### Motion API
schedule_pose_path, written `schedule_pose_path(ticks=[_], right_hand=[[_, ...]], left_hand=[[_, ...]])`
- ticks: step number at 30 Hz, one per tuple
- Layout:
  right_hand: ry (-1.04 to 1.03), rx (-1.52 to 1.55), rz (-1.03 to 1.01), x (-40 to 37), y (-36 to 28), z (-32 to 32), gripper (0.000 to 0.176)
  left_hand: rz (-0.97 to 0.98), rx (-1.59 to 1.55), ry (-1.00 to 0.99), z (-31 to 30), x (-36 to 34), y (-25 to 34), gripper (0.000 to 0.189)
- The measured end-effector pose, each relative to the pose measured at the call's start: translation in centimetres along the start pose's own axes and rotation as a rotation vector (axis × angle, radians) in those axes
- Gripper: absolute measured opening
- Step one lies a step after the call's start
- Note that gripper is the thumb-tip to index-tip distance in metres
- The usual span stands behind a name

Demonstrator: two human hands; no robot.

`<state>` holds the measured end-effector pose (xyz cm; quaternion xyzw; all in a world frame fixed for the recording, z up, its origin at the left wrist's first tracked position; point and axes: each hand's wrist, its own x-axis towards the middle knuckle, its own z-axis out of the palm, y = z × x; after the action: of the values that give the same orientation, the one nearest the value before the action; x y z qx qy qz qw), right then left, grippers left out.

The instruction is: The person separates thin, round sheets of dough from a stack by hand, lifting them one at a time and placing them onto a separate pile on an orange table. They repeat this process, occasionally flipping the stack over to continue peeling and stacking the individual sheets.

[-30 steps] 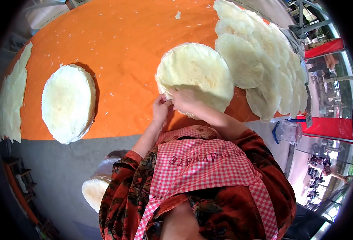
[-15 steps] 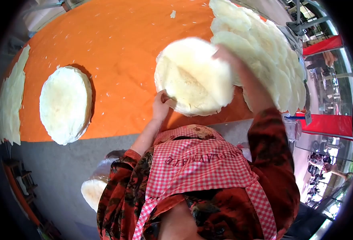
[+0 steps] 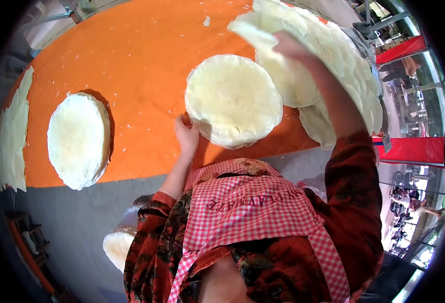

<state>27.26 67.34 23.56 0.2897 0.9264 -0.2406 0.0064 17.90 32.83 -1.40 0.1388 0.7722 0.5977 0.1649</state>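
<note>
A stack of thin round pale sheets [image 3: 234, 101] lies on the orange tabletop in front of me. My left hand [image 3: 187, 135] is at the stack's lower left edge, its fingers bent; whether they pinch anything is hard to make out. Up and to the right, my right hand [image 3: 288, 46] grips one thin sheet [image 3: 255, 34], which hangs over the overlapping sheets [image 3: 328, 55] on the right side of the table. The far part of the held sheet is blurred and blends with those beneath.
A second round stack [image 3: 78, 140] sits at the left of the orange table [image 3: 147, 76]. More flat sheets [image 3: 13, 134] lie at its far left edge. Below the table, a wrapped round stack [image 3: 119, 245] stands near the grey floor. Red panels are at the right.
My right hand has moved up and right, lifting a sheet off the middle stack toward the overlapping sheets. My left hand has shifted slightly left and down from the stack's edge.
</note>
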Motion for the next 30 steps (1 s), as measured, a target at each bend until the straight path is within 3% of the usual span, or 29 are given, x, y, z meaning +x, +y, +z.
schedule_pose_path(ticks=[4,5,8,11,14,17,20,21,25,28,30], right_hand=[[-0.077,0.092,0.016,-1.0,3.7,10.9,0.032],[-0.104,0.016,0.095,-1.3,3.7,12.1,0.032],[-0.176,-0.035,0.231,-2.9,0.8,13.3,0.034],[-0.192,-0.034,0.2,-3.1,1.4,15.3,0.033],[-0.267,0.067,0.223,-3.8,1.5,16.4,0.033],[-0.246,0.099,0.239,-3.2,3.8,19.1,0.034],[-0.222,0.154,0.247,-3.9,4.1,19.2,0.034],[-0.216,0.154,0.239,-4.2,3.9,18.8,0.034],[-0.153,0.265,0.223,-3.5,5.6,21.2,0.033],[-0.214,0.257,0.272,-4.7,2.7,18.1,0.033],[-0.209,0.251,0.221,-3.8,4.2,20.0,0.031]], left_hand=[[-0.352,-0.177,-0.169,0.5,2.3,1.3,0.048],[-0.24,-0.127,-0.138,1.1,2.9,-0.1,0.04],[-0.268,-0.018,-0.366,1.0,3.2,2.2,0.029],[0.006,0.1,-0.27,2.3,3.0,2.7,0.021],[-0.029,-0.235,-0.357,3.1,2.0,3.8,0.024],[-0.33,-0.595,-0.339,4.1,1.5,2.4,0.028],[-0.258,-0.423,-0.371,3.9,-1.3,4.8,0.022],[-0.247,-0.489,-0.294,4.4,-1.7,3.2,0.023],[-0.554,-0.522,-0.244,2.5,-1.7,-1.5,0.029],[-0.561,-0.526,-0.234,2.4,-3.7,4.4,0.025],[-0.594,-0.419,-0.245,2.8,-3.7,2.8,0.021]])
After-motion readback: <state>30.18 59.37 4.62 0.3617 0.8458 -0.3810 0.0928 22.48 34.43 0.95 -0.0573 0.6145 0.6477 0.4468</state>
